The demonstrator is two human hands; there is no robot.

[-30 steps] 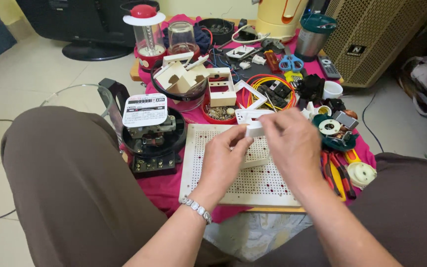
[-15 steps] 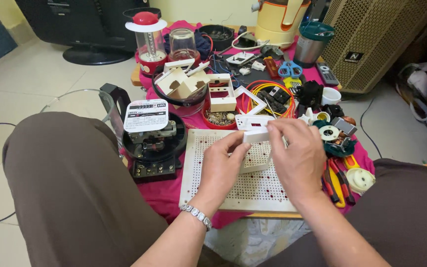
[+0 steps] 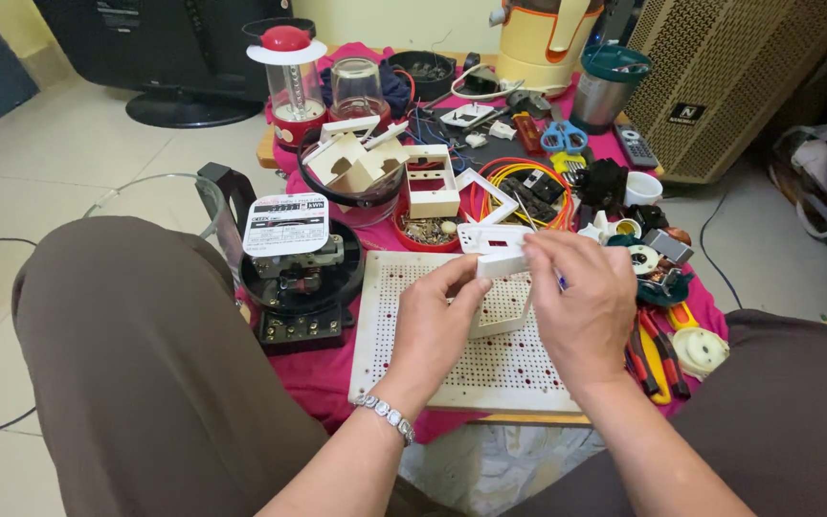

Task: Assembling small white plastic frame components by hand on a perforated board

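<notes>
A small white plastic part (image 3: 502, 264) is held above the white perforated board (image 3: 404, 325), pinched at its near-left edge by the fingertips of the left hand (image 3: 437, 321) and gripped from the right by the thumb and fingers of the right hand (image 3: 581, 306). A white frame (image 3: 502, 311) is seen lying on the board just beneath it. An electricity meter (image 3: 299, 263) is placed left of the board, pliers (image 3: 653, 349) to its right.
</notes>
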